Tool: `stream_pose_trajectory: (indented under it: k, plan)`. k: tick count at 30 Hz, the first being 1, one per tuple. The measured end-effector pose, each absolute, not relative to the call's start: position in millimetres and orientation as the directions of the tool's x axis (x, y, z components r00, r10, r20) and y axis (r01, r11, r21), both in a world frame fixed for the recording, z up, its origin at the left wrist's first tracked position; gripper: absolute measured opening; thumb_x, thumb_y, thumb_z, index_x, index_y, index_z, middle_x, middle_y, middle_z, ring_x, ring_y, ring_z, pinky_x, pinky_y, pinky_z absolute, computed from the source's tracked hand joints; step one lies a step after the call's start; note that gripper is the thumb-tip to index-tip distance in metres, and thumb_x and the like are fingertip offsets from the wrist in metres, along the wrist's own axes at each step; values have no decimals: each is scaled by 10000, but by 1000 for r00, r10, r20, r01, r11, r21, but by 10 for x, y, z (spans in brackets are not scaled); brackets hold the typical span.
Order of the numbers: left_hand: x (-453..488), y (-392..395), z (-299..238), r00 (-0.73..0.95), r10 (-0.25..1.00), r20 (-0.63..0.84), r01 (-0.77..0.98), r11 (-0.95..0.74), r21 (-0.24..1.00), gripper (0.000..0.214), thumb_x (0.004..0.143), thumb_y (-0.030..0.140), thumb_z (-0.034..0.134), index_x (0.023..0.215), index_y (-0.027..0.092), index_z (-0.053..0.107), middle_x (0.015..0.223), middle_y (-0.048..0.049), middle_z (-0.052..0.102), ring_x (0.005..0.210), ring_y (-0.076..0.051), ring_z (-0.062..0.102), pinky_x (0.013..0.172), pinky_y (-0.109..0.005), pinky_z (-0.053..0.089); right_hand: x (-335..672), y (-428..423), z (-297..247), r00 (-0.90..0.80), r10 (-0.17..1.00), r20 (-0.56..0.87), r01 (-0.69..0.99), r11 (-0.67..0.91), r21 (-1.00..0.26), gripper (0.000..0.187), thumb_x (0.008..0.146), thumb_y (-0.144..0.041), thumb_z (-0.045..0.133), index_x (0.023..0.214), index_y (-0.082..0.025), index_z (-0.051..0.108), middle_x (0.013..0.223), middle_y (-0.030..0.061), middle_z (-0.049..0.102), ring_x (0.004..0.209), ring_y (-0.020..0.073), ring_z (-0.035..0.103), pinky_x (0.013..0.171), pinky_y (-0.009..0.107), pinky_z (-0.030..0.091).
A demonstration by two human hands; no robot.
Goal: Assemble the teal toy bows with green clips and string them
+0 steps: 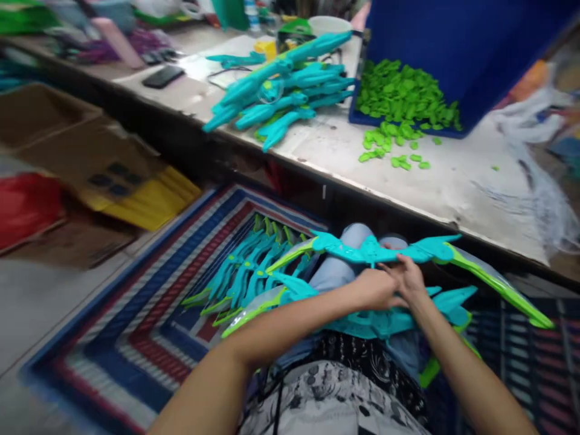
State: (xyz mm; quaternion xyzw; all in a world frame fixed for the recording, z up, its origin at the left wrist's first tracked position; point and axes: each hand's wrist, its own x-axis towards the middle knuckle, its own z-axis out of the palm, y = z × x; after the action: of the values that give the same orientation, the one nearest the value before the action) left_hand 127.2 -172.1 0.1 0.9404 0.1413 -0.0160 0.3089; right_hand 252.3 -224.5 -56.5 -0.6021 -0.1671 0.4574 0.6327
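Observation:
My left hand and my right hand meet over my lap, both closed on the middle of a teal plastic toy bow with green-tipped limbs. The bow lies across my knees, its limbs reaching left and right. More teal bows lie on my lap under my hands. Exactly which fingers grip is blurred.
A striped bag on the floor at left holds several finished bows. The worktable ahead carries a pile of teal parts, loose green pieces spilling from a blue bin, and a phone. Cardboard boxes stand at left.

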Motion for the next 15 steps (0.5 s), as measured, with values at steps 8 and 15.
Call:
stream_pose_trajectory:
  k: [8,15]
  plan:
    - [1455,-1297,-493,942,336,-8,328,-913,243,599,837,297,631,1373,122,428,1394,-204,459,1311,-367,382,1000,-495,386,2439,-2747,-414,467,844,-263,336,-444,-831,258,762,-427,655,857,-188,676,894,86,712,902,245,641,849,378,486]
    - [1617,-1392,-543,938,343,-51,347,-919,190,758,824,470,621,1445,131,348,1477,-217,368,1413,-389,222,1012,-534,375,2406,-3178,-188,192,921,-340,785,-352,-509,501,970,-395,338,604,-190,611,621,58,645,619,170,580,621,287,407]
